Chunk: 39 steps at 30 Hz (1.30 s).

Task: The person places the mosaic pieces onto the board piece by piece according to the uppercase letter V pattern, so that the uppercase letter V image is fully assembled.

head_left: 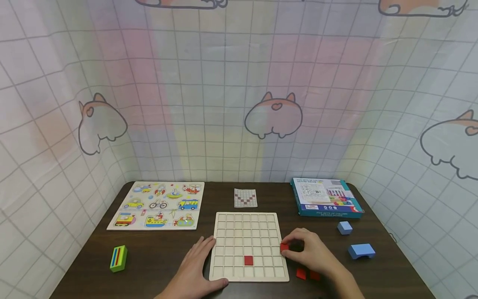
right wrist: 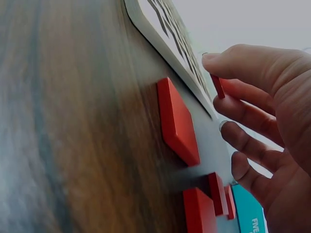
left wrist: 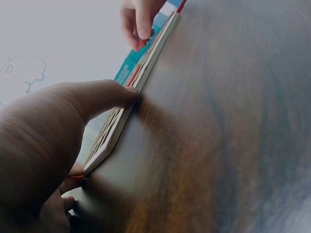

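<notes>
A pale wooden grid board lies at the table's middle, with one red square tile in a cell near its front. My left hand rests against the board's left side and front corner, thumb along the front edge. Between thumb and fingertips, my right hand pinches another red tile at the board's right edge. Several loose red tiles lie on the table below that hand. Behind the board is a small paper card printed with a grid and dark red squares.
A picture puzzle board lies at back left, a teal box at back right. Right of the board are a blue cube and a blue arch block. A green block with coloured stripes stands at left.
</notes>
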Available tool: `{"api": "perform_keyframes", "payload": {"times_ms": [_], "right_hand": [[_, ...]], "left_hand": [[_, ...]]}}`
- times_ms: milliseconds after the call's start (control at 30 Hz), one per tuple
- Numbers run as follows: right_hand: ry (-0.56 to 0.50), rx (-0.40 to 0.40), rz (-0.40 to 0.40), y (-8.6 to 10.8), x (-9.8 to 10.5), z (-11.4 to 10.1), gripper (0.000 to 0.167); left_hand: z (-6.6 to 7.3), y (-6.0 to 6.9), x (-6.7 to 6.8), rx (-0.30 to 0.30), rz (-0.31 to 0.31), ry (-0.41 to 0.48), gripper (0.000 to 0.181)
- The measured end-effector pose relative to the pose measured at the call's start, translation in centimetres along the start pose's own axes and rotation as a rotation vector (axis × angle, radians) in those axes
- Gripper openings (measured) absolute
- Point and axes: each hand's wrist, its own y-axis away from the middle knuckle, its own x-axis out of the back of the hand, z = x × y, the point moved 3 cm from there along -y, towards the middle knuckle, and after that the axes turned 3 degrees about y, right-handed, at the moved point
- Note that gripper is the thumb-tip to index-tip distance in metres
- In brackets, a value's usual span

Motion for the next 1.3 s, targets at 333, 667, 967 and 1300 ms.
{"api": "perform_keyframes", "payload": {"times_ms": [333,667,967,1300], "right_hand": [[-0.030,-0.007,-0.032,-1.0,-1.1,-1.2,0.021],[-0.062,0.013,-0.049,-1.6,-2.0,-2.2,0.021],[-0.091,0.035,-0.056,-2.0,-2.9,-3.2,0.019],[-0.088,0.064,-0.078,-2.7,-4.0,-4.5,0.019]], "left_hand": [[-0.1,0.0,0.2,-0.020,0.019,-0.010,0.120],[-0.4,-0.1,-0.1,0.004,-0.005,0.003,0.122],[-0.2,-0.2,-0.1,0.018,-0.007,0.010,0.121],[0.0,-0.1,-0.1,0.017,-0.012,-0.003,0.121]]}}
